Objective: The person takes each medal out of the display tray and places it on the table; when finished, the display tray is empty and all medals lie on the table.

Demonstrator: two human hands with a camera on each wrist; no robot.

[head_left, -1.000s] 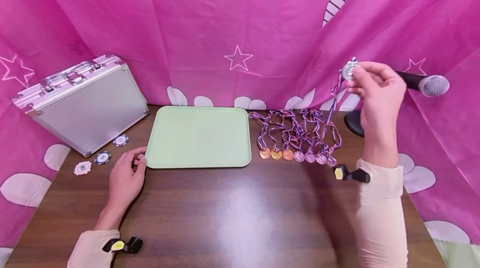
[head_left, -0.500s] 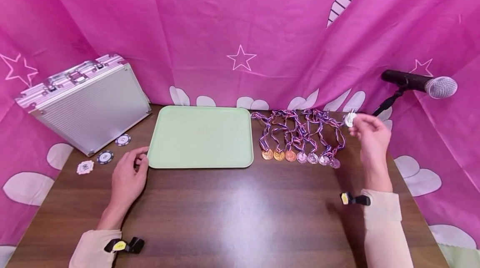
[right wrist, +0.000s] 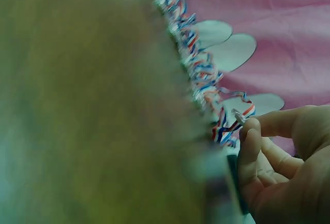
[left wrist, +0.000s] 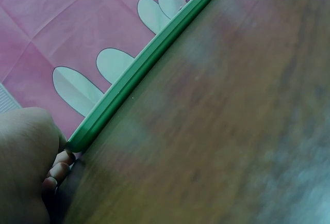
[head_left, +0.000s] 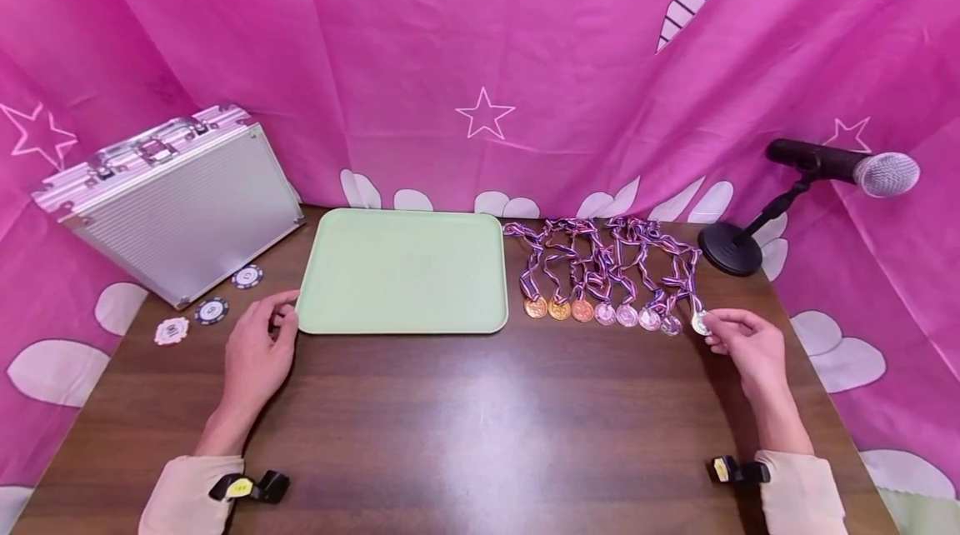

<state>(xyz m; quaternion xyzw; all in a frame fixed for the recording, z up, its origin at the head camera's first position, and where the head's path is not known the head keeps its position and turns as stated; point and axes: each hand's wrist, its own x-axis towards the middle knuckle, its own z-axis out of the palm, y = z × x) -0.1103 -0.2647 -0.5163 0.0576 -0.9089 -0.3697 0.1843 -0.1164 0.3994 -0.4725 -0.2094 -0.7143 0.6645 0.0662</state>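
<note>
My right hand (head_left: 742, 342) pinches a silver medal (head_left: 701, 323) at the right end of a row of several medals (head_left: 600, 312) with red, white and blue ribbons (head_left: 600, 256) on the brown table. The right wrist view shows fingertips (right wrist: 251, 126) on the medal's edge (right wrist: 238, 116) with its ribbon (right wrist: 227, 128) beside. My left hand (head_left: 255, 352) rests on the table with loosely curled fingers touching the front left corner of a pale green tray (head_left: 405, 268). The left wrist view shows my left hand's fingers (left wrist: 56, 170) at that tray's rim (left wrist: 144, 64).
A closed aluminium case (head_left: 172, 202) leans at the back left, with three poker chips (head_left: 210, 312) in front of it. A microphone (head_left: 840, 164) on a round-based stand (head_left: 731, 247) is at the back right. Pink cloth (head_left: 480, 60) hangs behind and at both sides.
My right hand has come down from head height with the silver medal and set it at the right end of the row. The left hand has not moved.
</note>
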